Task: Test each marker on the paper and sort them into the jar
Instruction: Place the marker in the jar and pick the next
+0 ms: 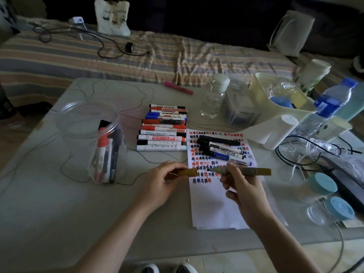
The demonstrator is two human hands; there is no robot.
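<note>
Both hands were busy: the right hand (243,186) gripped an uncapped mustard-yellow marker (242,171) over the white sheet of paper (214,203) covered in red, blue and black scribbles, its dark tip pointing left, while the left hand (163,181) pinched the matching yellow cap (188,172) just beside that tip. Three dark markers (220,148) lay on the paper's top, a row of whiteboard markers (163,128) lay beside it, and the clear plastic jar (92,138) holding several markers stood left on the grey tabletop (49,203).

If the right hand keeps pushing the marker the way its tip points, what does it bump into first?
Probably the gold cap that the left hand holds. The right hand points the gold marker leftward, its tip just short of the cap, though depth is hard to judge.
</note>
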